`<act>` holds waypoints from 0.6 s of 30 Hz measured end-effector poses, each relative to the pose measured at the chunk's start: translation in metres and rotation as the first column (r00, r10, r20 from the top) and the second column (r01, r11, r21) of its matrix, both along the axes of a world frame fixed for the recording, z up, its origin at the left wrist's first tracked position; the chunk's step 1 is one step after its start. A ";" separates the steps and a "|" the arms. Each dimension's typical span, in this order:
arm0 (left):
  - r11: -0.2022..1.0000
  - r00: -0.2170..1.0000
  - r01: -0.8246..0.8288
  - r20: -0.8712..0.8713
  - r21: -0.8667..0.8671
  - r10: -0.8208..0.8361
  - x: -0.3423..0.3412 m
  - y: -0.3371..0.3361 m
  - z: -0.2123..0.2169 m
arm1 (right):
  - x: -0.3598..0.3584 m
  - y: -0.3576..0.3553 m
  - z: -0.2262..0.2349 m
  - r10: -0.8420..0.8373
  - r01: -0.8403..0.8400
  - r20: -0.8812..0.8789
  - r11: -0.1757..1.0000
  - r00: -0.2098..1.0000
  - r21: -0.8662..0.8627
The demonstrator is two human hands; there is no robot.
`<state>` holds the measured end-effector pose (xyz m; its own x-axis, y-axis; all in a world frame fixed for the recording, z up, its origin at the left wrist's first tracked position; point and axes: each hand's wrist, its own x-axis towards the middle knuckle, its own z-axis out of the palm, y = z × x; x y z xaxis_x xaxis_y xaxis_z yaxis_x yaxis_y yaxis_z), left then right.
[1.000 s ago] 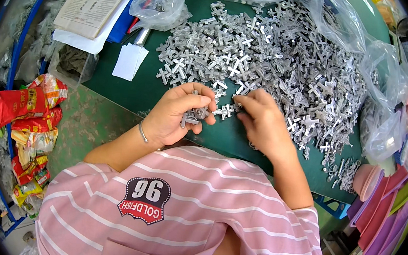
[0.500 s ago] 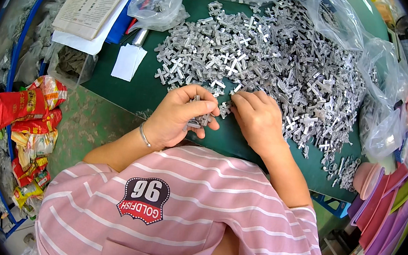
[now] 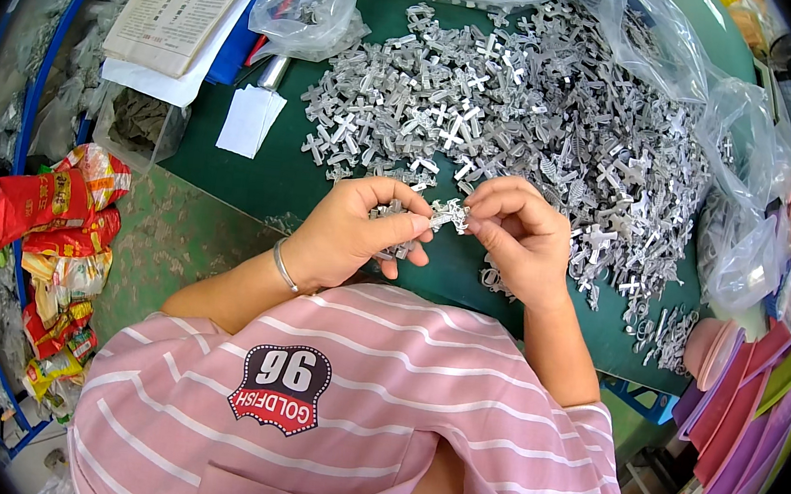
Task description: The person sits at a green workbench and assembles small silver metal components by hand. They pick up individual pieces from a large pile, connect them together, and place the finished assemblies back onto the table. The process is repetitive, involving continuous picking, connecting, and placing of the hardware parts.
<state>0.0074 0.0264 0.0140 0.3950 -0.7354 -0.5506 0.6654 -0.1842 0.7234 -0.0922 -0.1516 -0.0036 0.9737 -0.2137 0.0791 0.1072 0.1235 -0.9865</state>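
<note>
Between my two hands is an ornate silvery metal pendant (image 3: 449, 216), pinched at its left end by my left thumb and forefinger. My left hand (image 3: 344, 227), with a bangle at the wrist, also has several small grey metal pieces (image 3: 399, 247) in its curled fingers. The thumb and forefinger of my right hand (image 3: 526, 241) close on the pendant's right end. Just beyond both hands a wide heap of grey metal pendants (image 3: 525, 116), many of them crosses, spreads over the dark green table (image 3: 228, 186). A few more pieces lie partly hidden under my right hand.
Clear plastic bags lie at the left (image 3: 304, 16) and right (image 3: 746, 255) of the heap. White paper slips (image 3: 250, 121), a printed booklet (image 3: 189, 8) and a clear tub (image 3: 161, 140) are at the left. Red packets (image 3: 43, 210) hang by a blue rack; pink and purple bins (image 3: 733, 427) stand right.
My right hand has come back from the edge of the heap and turned toward my left. The pendant now shows between the fingertips of both hands.
</note>
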 end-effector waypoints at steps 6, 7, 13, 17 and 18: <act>0.999 0.999 -0.033 -0.010 -0.004 0.033 0.001 0.001 -0.002 | 0.001 0.005 -0.003 -0.028 0.041 -0.054 0.965 0.998 0.260; 0.999 0.999 -0.040 -0.015 -0.006 0.040 0.001 0.002 -0.002 | 0.002 0.006 -0.003 -0.041 0.054 -0.054 0.964 0.998 0.259; 0.999 0.999 -0.031 0.027 -0.021 0.031 0.001 0.001 -0.004 | 0.002 0.007 -0.001 -0.044 0.035 0.044 0.981 0.998 0.189; 0.989 0.979 -0.113 -0.182 -0.094 0.094 0.000 -0.002 -0.006 | 0.001 0.009 0.011 0.075 -0.035 0.173 0.974 0.982 -0.223; 0.984 0.964 -0.108 -0.257 -0.141 0.069 0.003 -0.003 -0.006 | 0.002 0.012 0.020 0.063 -0.032 0.173 0.984 0.983 -0.178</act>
<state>0.0102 0.0237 0.0077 0.3259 -0.7868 -0.5241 0.8375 -0.0170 0.5462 -0.0905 -0.1399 0.0163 0.9496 -0.1356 0.2825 0.2799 -0.0386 -0.9593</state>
